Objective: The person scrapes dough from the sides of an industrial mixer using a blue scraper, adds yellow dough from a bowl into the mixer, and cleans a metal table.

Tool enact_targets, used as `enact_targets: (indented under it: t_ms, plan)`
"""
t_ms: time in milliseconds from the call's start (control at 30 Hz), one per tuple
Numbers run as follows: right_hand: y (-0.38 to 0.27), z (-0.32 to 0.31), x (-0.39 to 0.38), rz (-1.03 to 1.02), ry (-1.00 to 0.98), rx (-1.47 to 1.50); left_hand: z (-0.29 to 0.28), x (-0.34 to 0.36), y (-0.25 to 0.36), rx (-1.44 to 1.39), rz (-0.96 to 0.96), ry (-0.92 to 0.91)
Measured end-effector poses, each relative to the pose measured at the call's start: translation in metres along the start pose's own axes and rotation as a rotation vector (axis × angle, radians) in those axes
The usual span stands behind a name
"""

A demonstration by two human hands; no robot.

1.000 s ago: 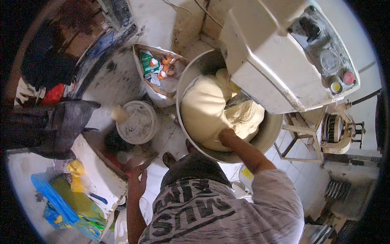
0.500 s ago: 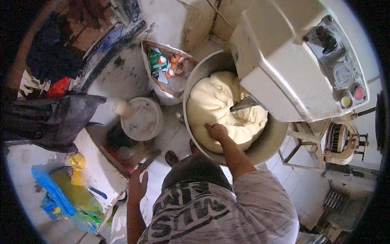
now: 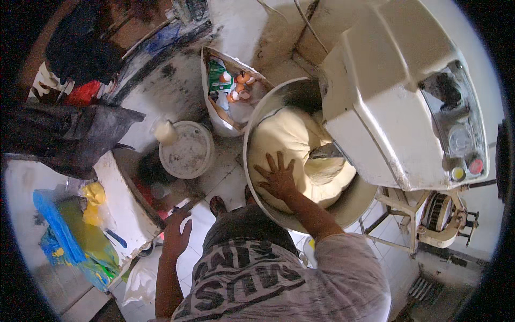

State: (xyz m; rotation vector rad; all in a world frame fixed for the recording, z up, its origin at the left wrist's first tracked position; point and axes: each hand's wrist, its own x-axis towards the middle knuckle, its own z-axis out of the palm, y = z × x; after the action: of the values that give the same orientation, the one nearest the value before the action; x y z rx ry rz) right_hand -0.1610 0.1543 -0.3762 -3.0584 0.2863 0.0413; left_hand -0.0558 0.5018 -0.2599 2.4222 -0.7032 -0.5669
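My right hand (image 3: 278, 176) lies spread on a large mass of pale dough (image 3: 284, 129), its fingers fanned out and nothing gripped. The dough fills much of a wide metal mixer bowl (image 3: 256, 104). A metal mixing arm (image 3: 325, 152) reaches into the dough from under the cream mixer head (image 3: 370, 107), which hides the bowl's right side. Low on my left, my left hand (image 3: 176, 233) hangs near the corner of a white table (image 3: 129, 206). Its thumb stands apart from the fingers, and I see nothing held in it.
A lidded white bucket (image 3: 186, 150) stands left of the bowl. Beyond it, an open sack (image 3: 228, 126) holds eggshells and wrappers. Blue and yellow plastic bags (image 3: 67, 231) lie on the table, near a dark-handled tool (image 3: 116, 238). A machine on a metal frame (image 3: 442, 217) stands at the right.
My right hand has gone from curled fingers pressing the dough to spread fingers lying on it. The dough's folds look different beside the mixing arm. The whole view has shifted slightly.
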Motion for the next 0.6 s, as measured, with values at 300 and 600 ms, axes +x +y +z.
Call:
enact_targets:
  t_ms: [300, 600]
  plan:
    - [0.011, 0.008, 0.003, -0.034, -0.745, 0.151, 0.013, -0.016, 0.015, -0.088, -0.134, -0.027]
    - [0.021, -0.103, -0.007, -0.209, -0.664, 0.341, 0.028, -0.018, 0.015, -0.091, -0.118, 0.014]
